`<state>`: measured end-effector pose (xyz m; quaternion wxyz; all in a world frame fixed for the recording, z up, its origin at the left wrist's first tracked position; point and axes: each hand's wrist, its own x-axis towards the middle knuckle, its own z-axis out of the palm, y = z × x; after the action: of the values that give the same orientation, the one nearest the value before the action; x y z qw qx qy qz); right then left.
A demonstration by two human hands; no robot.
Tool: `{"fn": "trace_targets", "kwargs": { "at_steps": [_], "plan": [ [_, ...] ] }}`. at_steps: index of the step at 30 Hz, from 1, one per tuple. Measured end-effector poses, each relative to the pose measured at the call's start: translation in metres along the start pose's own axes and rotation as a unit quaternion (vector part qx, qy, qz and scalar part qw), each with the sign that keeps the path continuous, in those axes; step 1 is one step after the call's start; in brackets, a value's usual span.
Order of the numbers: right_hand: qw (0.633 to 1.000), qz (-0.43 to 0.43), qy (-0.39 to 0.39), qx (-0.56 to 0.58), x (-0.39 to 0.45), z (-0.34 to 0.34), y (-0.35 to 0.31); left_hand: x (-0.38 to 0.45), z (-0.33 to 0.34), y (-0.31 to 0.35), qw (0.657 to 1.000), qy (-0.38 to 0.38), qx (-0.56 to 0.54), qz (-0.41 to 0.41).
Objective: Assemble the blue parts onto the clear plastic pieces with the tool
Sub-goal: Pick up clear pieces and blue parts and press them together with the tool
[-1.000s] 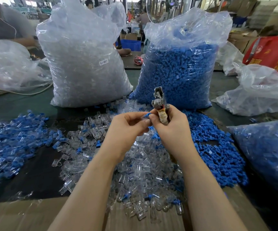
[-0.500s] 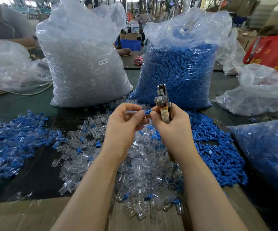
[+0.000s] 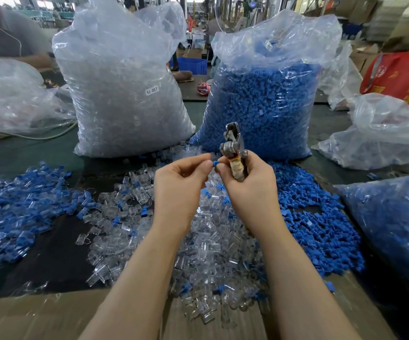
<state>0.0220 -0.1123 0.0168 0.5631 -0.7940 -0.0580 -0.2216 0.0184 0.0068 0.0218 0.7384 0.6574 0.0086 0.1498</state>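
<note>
Up come both hands a touch from where they were a moment ago, and the blue part now shows plainly between them instead of sitting half-buried under the fingertips. Left hand point(image 3: 179, 190) pinches that blue part point(image 3: 215, 163) at thumb and forefinger, the rest of the fingers loosely curled; whether a clear piece is also in that pinch I cannot tell. Right hand point(image 3: 250, 185) is wrapped round the taped handle of the tool point(image 3: 233, 146), metal head pointing up and away — and its fingertip meets the blue part from the other side.

My read: the part is being lined up, not yet pressed home, so the squeeze with the tool is likely next.

Below the hands, the loose clear plastic pieces point(image 3: 198, 253) heap in the middle of the counter point(image 3: 51, 253). Loose blue parts point(image 3: 321, 229) spread toward its right edge, and a mixed blue-and-clear pile point(image 3: 14, 204) lies toward the left edge. At the far edge stand two big bags — the clear bag point(image 3: 125, 94) and the blue bag point(image 3: 264, 106).
</note>
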Motion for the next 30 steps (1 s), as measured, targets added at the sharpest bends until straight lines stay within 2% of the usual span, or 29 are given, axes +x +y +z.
{"fn": "trace_targets", "kwargs": {
  "at_steps": [3, 8, 16, 23, 30],
  "plan": [
    [1.0, 0.001, 0.011, -0.009, 0.0, 0.001, 0.0, -0.001, 0.001, 0.002, 1.0, 0.019, -0.022, -0.006],
    [0.999, 0.001, 0.038, -0.014, -0.001, 0.0, -0.001, -0.006, 0.006, 0.005, 0.996, 0.01, -0.08, -0.042],
    [0.999, 0.002, 0.039, -0.015, -0.001, 0.001, -0.004, -0.008, 0.007, 0.007, 0.999, 0.01, -0.037, 0.001],
    [1.0, 0.008, 0.003, -0.013, 0.002, -0.004, -0.002, -0.007, 0.006, 0.003, 0.997, 0.024, 0.039, 0.064],
    [0.996, 0.033, -0.084, -0.004, 0.004, -0.013, -0.002, -0.003, 0.001, -0.001, 0.996, 0.039, 0.052, 0.058]
  ]
}}
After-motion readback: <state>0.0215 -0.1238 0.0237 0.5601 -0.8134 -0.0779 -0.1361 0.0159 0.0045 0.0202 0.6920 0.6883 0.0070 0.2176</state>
